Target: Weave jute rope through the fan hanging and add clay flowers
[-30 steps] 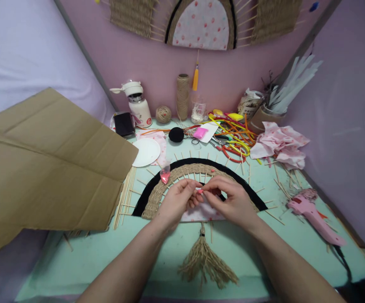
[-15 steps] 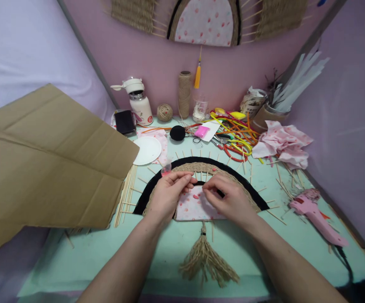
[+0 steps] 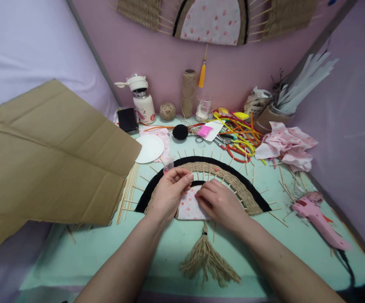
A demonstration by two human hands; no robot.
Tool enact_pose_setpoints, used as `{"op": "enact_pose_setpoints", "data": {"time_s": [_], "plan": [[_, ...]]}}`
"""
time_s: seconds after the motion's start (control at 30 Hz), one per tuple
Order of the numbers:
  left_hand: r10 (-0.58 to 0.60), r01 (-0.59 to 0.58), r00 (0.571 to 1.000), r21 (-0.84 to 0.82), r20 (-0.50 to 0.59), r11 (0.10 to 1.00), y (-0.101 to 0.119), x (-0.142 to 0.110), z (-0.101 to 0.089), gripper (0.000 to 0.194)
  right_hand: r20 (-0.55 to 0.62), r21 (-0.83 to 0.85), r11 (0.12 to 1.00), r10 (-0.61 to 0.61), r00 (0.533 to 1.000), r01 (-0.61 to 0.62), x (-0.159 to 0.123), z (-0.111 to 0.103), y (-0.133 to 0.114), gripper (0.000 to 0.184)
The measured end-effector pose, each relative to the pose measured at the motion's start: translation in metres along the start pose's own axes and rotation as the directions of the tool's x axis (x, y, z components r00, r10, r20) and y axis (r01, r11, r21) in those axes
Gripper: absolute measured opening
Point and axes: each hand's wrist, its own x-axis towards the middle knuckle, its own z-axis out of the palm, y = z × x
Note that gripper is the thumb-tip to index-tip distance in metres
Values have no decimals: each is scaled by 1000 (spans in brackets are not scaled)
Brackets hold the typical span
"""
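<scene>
A half-round wall hanging lies on the table, with a black outer band (image 3: 198, 159), a woven twine band (image 3: 248, 195), thin sticks and a centre of pink-spotted white fabric (image 3: 189, 206). My left hand (image 3: 170, 191) is over its left side, thumb and forefinger pinched; whatever is between them is too small to make out. My right hand (image 3: 222, 200) is over the fabric, fingertips drawn together at its surface, where they hide a small pink bit. Behind my left hand sits a small clear cup (image 3: 168, 167) with something pink. A twine tassel (image 3: 205, 256) hangs below the fabric.
Cardboard (image 3: 59, 160) covers the left side, beside loose sticks (image 3: 127, 193). A pink glue gun (image 3: 321, 223) with a cord lies right. Behind are a bottle (image 3: 144, 105), a black pompom (image 3: 180, 132), scissors (image 3: 237, 153), coloured pipe cleaners (image 3: 248, 130) and crumpled fabric (image 3: 288, 145).
My right hand has moved slightly left and down onto the fabric, its fingertips now where a small pink bit showed. My left hand stays pinched nearby. The whole view has shifted a little.
</scene>
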Motion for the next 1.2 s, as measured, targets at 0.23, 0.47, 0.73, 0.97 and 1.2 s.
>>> {"op": "enact_pose_setpoints", "data": {"time_s": [0.23,0.47,0.73,0.97,1.2], "plan": [[-113,115,993,-178,26,977,0,1,-1,8,-28,40,999,-23,999,25,-3,-6,1,19],[-225,239,971,-395,82,887,0,2,-1,19,-261,197,980,23,965,30,-4,-12,1,15],[-202,334,940,-615,275,714,1,-2,2,41,-529,148,978,-46,847,145,-7,-10,-2,39],[-82,290,941,-657,328,696,0,-8,5,57,-304,-100,986,-156,940,131,-3,-3,-17,49],[-84,289,942,-661,324,692,10,-8,2,69,-223,-84,968,-248,943,235,-3,3,-21,54]]}}
